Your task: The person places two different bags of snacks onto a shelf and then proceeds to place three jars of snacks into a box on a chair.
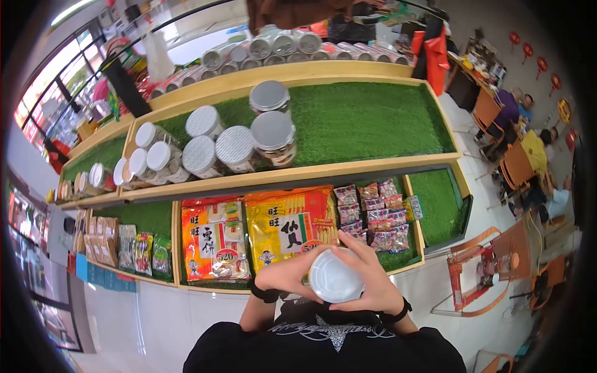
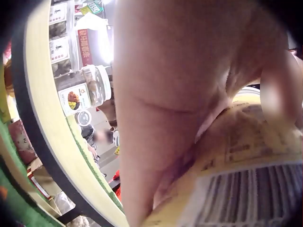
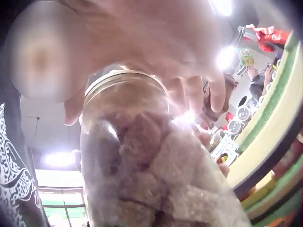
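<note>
Close to my chest I hold a clear jar (image 3: 147, 161) between both hands, its whitish lid (image 1: 336, 278) facing up in the head view. My left hand (image 1: 287, 271) curls round the jar's left side. In the left wrist view a yellow label with a barcode (image 2: 246, 196) shows on the jar below that hand. From the right, my right hand (image 1: 375, 283) grips near the lid, thumb on the near side and fingers over the far side. Brownish chunks fill the jar in the right wrist view. Parts of the lid's edge are hidden by the fingers.
A wooden shelf with green turf (image 1: 373, 118) carries several lidded jars (image 1: 273, 138). Below it, bins hold an orange snack bag (image 1: 211, 242), a yellow snack bag (image 1: 289, 217) and small purple packets (image 1: 382, 214). A folding chair (image 1: 491, 267) and seated people are at the right.
</note>
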A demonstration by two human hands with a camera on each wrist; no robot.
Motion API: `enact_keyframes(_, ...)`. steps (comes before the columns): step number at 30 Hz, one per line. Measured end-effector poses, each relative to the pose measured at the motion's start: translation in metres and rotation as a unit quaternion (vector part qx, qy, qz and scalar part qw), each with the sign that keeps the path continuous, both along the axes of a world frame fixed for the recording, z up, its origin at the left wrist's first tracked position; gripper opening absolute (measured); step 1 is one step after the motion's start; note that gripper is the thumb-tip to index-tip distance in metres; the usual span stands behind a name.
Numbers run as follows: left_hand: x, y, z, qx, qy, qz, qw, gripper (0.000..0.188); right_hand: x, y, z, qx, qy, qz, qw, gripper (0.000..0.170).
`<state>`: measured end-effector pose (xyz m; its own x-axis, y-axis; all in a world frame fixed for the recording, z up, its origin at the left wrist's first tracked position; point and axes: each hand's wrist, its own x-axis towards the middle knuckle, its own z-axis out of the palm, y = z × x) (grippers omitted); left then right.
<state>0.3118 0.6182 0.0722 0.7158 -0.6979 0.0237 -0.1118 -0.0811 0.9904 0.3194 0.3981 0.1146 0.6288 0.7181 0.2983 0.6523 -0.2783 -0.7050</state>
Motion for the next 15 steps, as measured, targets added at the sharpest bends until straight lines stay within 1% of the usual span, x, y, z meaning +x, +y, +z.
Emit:
enact_keyframes(2, 0.004, -0.01, 0.003, 0.016, -0.007, -0.012, 1.0, 0.102, -0.006, -0.011, -0.005, -0.011, -0.011, -0.017, 1.0, 0.098)
enact_keyframes(4, 0.01, -0.027, 0.011, 0.025, -0.01, -0.035, 0.999, 0.101, -0.013, -0.024, -0.009, 0.054, 0.028, -0.052, 0.997, 0.097)
enact_keyframes(5, 0.012, -0.038, 0.018, 0.031, 0.015, -0.043, 0.998, 0.101, -0.016, -0.032, -0.012, 0.066, 0.01, -0.07, 0.995, 0.101)
enact_keyframes(6, 0.015, -0.05, 0.019, 0.032, 0.016, -0.059, 0.998, 0.101, -0.02, -0.041, -0.011, 0.067, 0.01, -0.085, 0.994, 0.101)
enact_keyframes(8, 0.018, -0.077, 0.02, 0.039, -0.048, -0.076, 0.995, 0.1, -0.031, -0.06, -0.007, 0.091, -0.022, -0.168, 0.981, 0.104)
enact_keyframes(10, 0.019, -0.107, 0.022, 0.035, -0.026, -0.117, 0.992, 0.099, -0.04, -0.084, -0.007, 0.091, -0.036, -0.212, 0.972, 0.104)
enact_keyframes(12, 0.017, -0.138, 0.022, 0.009, -0.02, -0.118, 0.993, 0.098, -0.049, -0.11, -0.008, 0.102, -0.061, -0.224, 0.967, 0.101)
enact_keyframes(13, 0.016, -0.155, 0.018, 0.004, -0.013, -0.127, 0.992, 0.099, -0.055, -0.123, -0.009, 0.115, -0.065, -0.241, 0.962, 0.097)
enact_keyframes(15, 0.013, -0.189, 0.018, -0.005, -0.012, -0.16, 0.987, 0.1, -0.07, -0.15, -0.006, 0.117, -0.068, -0.28, 0.95, 0.096)
